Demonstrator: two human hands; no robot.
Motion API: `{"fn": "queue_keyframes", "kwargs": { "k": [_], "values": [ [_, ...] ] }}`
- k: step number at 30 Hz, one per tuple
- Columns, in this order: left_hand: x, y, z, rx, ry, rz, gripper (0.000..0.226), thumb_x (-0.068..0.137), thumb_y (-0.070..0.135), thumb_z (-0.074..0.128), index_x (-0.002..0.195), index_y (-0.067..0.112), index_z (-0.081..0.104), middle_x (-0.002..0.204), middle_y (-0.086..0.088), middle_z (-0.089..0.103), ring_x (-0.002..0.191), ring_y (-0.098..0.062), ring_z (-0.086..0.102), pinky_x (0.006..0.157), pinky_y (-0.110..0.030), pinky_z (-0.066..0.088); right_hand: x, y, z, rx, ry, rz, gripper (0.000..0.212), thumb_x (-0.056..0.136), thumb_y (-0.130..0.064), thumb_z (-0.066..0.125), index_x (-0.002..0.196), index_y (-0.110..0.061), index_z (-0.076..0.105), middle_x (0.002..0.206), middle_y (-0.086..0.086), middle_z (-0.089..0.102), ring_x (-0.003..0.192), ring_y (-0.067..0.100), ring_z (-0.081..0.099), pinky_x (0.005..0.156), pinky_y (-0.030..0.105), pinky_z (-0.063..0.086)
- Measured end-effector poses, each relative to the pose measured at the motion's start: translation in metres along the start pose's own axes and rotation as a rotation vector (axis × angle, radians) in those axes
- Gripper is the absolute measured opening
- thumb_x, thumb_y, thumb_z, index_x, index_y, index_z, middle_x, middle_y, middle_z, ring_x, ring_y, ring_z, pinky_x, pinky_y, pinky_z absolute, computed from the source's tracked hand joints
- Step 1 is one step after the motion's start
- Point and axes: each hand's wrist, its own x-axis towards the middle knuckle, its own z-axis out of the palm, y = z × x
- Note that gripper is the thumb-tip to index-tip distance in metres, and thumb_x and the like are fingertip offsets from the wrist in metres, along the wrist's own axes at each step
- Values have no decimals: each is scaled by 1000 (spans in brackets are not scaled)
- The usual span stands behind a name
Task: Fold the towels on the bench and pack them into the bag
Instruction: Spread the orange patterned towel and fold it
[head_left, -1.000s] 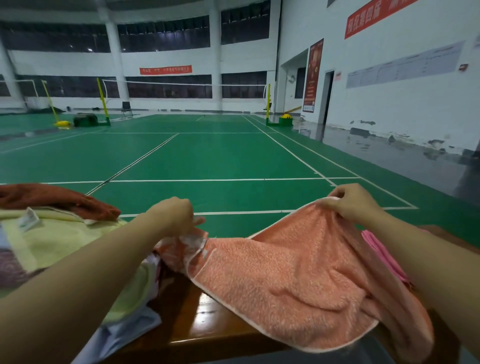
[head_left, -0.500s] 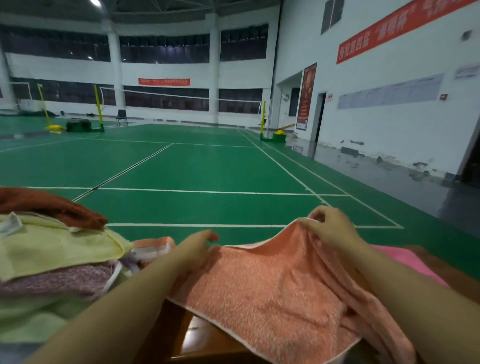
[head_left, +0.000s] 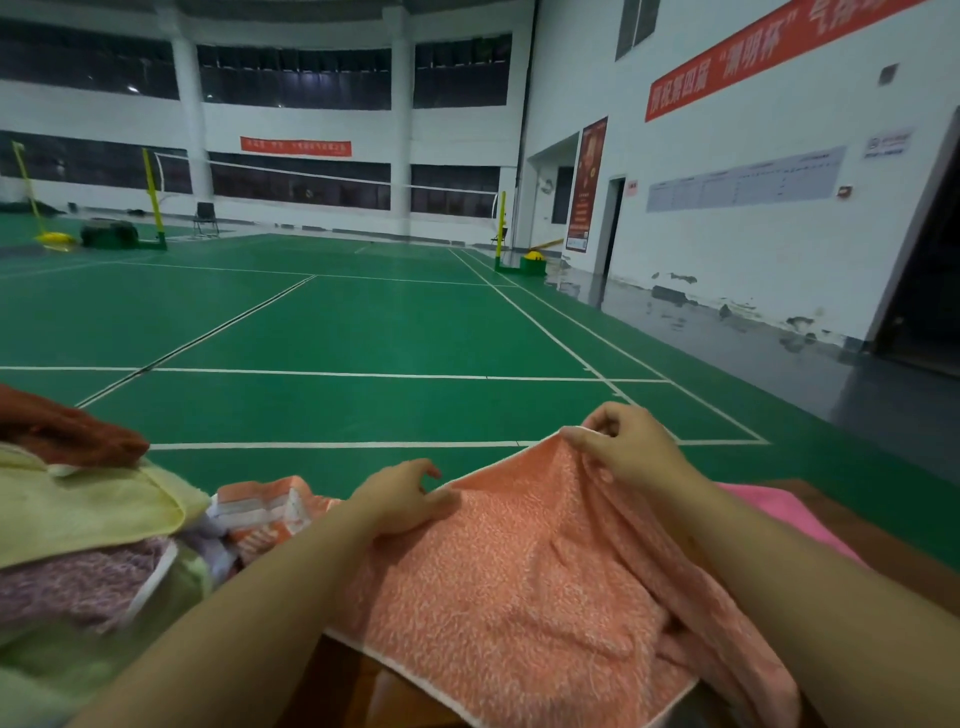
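On bench (head_left: 363, 686), orange towel (head_left: 519, 582) spread flat. Right hand (head_left: 631, 447) pinches far corner, lifting it, likely to find edge for fold. Left hand (head_left: 400, 499) pinches far edge, keeping cloth taut. Unfolded pile (head_left: 88, 519) waits left. Bag unseen.

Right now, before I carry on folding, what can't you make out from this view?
- Bag: not in the head view at all.
- Orange towel: near right part hidden under the right forearm; bottom cut by the frame edge.
- Pink towel: mostly hidden behind the right arm.
- Towel pile: cut off by the left edge, so no count.
- Left hand fingertips: curled into the towel edge, grip unclear.
- Right hand pinches the far corner.
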Motion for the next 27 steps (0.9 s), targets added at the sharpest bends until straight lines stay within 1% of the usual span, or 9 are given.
{"fn": "queue_keyframes", "kwargs": {
  "k": [2,5,8,10,15,19,22,25,27],
  "values": [
    [2,3,0,11,-40,43,56,91,67,55,135,32,58,129,2,66,117,-21,62,98,-34,48,2,2,-2,12,-7,-18,26,87,-49,73,89,-24,67,89,-5,69,84,14,65,73,32,50],
    [6,1,0,-27,-93,57,38,87,61,66,106,29,70,102,7,71,94,-16,66,82,-29,50,9,5,-2,18,13,-11,28,88,-50,72,91,-23,67,91,-4,68,86,14,65,78,35,53],
    [6,-3,-2,-317,-93,-4,34,86,49,75,90,17,63,78,-3,74,68,-21,69,63,-34,54,17,12,-3,7,43,13,29,89,-48,72,93,-20,66,91,-2,68,85,16,66,77,34,54],
    [2,-1,-10,-536,-86,-30,29,92,36,72,88,11,59,68,-7,71,57,-21,68,49,-28,50,22,17,-2,7,60,18,28,89,-47,72,92,-19,66,91,-2,69,84,16,67,76,34,55],
    [2,2,-44,-787,-19,-61,25,96,34,67,84,12,63,65,-1,62,60,-17,59,51,-23,45,36,24,0,-15,100,17,29,89,-48,72,90,-20,64,86,1,69,81,21,68,74,34,53],
    [10,6,-91,-536,242,61,24,99,30,63,80,16,58,66,5,54,60,-10,46,47,-18,39,57,11,-8,-37,191,-59,31,88,-51,73,89,-21,68,95,2,66,95,23,62,83,42,55],
    [12,15,-138,-393,369,137,22,97,28,65,81,15,56,75,-1,55,71,-16,47,60,-28,39,68,-19,-26,-97,305,-179,36,90,-52,69,91,-16,70,92,1,65,101,25,57,89,45,52],
    [-4,29,-175,-225,401,150,31,96,39,65,81,13,56,79,-3,57,74,-19,51,63,-32,36,63,-45,-50,-189,358,-264,37,92,-54,61,89,-17,62,93,-1,57,105,19,44,107,47,37],
    [-22,36,-187,-56,384,126,41,96,48,60,85,8,59,84,-10,61,79,-28,57,65,-36,40,46,-55,-61,-363,360,-309,38,94,-57,54,87,-19,55,93,-1,54,104,21,46,117,50,26]
  ]
}}
